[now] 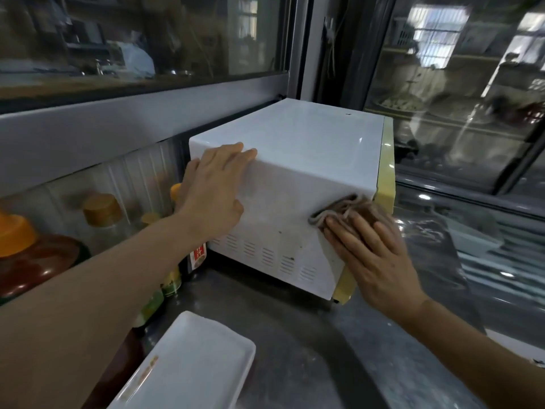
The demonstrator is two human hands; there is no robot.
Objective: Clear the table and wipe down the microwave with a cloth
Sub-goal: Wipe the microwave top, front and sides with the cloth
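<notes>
Left hand (pixel 213 192) flat, fingers straight, bracing microwave (pixel 298 160) side; right hand (pixel 373 255) presses cloth (pixel 351 208) flat against it, fingers extended

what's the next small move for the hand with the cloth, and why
Probably slide the right hand and its brownish crumpled cloth leftward along the white microwave side: dark specks show above the vent slots, while the left hand steadies the casing.

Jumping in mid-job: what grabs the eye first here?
The white box-shaped microwave with its pale yellow front, mid-frame on the grey counter. The left hand rests flat on its upper edge; the right hand presses a brownish bunched cloth against its spotted side.
</notes>
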